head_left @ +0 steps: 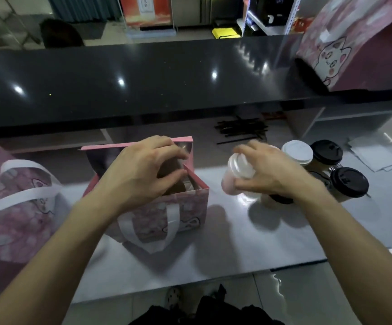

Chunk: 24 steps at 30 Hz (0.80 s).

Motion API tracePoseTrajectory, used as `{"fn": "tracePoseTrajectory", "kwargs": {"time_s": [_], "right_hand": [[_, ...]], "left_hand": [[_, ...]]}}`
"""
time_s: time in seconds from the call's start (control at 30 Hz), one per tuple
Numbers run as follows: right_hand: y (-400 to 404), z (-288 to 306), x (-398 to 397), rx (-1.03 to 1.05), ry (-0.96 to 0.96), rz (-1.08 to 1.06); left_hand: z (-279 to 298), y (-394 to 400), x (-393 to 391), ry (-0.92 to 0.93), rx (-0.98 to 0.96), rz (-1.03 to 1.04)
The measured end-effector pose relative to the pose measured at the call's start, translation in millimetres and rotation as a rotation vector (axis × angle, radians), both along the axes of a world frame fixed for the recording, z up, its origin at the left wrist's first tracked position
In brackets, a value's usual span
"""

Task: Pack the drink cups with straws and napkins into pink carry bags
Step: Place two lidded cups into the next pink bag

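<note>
An open pink carry bag (185, 205) with white handles stands on the white counter in front of me. My left hand (141, 170) reaches over its mouth, fingers curled around a brown thing inside, which is mostly hidden. Just right of the bag, my right hand (267, 170) grips a tilted pink drink cup with a clear lid (235, 177) above the counter. Behind that hand stand a white-lidded cup (297, 152) and two black-lidded cups (327, 152) (350, 182). Black straws (242, 129) lie in a pile farther back.
A second pink bag (14, 207) with white handles lies at the left. A third pink bag (359, 41) sits on the raised black counter (143, 85) at the upper right. White napkins (373, 156) lie at the far right. The white counter's front edge (190, 282) is near my body.
</note>
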State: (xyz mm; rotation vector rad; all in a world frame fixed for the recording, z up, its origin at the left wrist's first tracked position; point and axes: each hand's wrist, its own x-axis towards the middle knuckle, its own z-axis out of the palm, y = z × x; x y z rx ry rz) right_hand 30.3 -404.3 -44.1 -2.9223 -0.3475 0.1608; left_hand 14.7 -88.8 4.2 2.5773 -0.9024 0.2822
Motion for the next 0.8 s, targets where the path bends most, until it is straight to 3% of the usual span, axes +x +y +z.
{"fn": "tracePoseTrajectory", "kwargs": {"time_s": [0.2, 0.37, 0.57, 0.8], "right_hand": [[34, 98, 10, 0.416, -0.335, 0.093], [88, 128, 10, 0.543, -0.202, 0.273], [142, 113, 19, 0.209, 0.048, 0.373], [187, 52, 47, -0.279, 0.118, 0.386]], "left_hand": [[4, 46, -3, 0.06, 0.038, 0.165], [3, 86, 4, 0.135, 0.114, 0.244], [-15, 104, 17, 0.254, 0.189, 0.166], [-37, 114, 21, 0.292, 0.189, 0.097]]}}
